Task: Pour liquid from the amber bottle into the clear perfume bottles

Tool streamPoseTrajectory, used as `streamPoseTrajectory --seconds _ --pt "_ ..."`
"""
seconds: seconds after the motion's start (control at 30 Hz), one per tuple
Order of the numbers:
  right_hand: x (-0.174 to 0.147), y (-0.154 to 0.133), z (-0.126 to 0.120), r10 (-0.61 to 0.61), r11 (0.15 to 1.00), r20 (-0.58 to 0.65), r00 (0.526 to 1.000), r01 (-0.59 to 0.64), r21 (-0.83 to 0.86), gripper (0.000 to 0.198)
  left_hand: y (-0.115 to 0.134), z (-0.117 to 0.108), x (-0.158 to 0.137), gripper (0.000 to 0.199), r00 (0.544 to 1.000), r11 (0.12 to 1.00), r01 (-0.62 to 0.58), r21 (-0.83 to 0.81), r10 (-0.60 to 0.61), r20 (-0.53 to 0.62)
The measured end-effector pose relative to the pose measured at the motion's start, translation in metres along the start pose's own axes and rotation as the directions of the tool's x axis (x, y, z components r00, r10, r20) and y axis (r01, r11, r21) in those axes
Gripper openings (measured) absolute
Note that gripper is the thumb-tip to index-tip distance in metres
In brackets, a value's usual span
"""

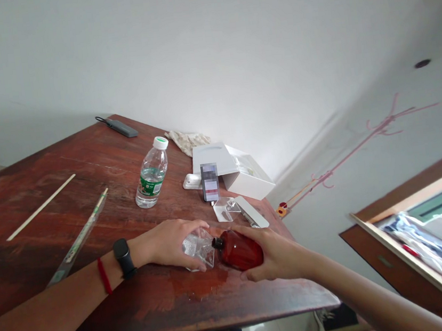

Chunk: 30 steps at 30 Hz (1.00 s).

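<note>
My left hand is wrapped round a clear, see-through container with angular sides, low over the front part of the table. In my right hand is a dark red bottle lying on its side. The bottle's black neck points left and meets the clear container's side; whether it is inside the opening I cannot tell. Wet patches shine on the wood just in front of both. Fingers of both hands are curled, partly hidden behind what they hold.
A water bottle stands upright on the wooden table. Left of it lie a thin stick and wrapped chopsticks. Behind my hands are a phone, a white box and a clear plastic piece.
</note>
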State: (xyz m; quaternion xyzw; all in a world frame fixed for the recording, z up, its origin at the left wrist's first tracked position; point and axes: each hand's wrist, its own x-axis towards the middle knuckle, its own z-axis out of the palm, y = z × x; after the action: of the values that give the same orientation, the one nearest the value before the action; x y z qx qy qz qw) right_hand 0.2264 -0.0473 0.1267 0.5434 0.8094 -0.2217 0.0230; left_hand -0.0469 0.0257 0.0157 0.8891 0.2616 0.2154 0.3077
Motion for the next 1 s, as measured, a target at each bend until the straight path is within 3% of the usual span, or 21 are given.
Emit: streamPoseTrajectory --seconds 1.0 --pt "-0.0003 -0.0028 -0.0030 -0.015 1.000 0.005 1.000 0.016 -0.013 0.083 0.0001 0.0002 -0.0001 0.083 1.000 0.999 0.019 0.037 -0.019 0.000"
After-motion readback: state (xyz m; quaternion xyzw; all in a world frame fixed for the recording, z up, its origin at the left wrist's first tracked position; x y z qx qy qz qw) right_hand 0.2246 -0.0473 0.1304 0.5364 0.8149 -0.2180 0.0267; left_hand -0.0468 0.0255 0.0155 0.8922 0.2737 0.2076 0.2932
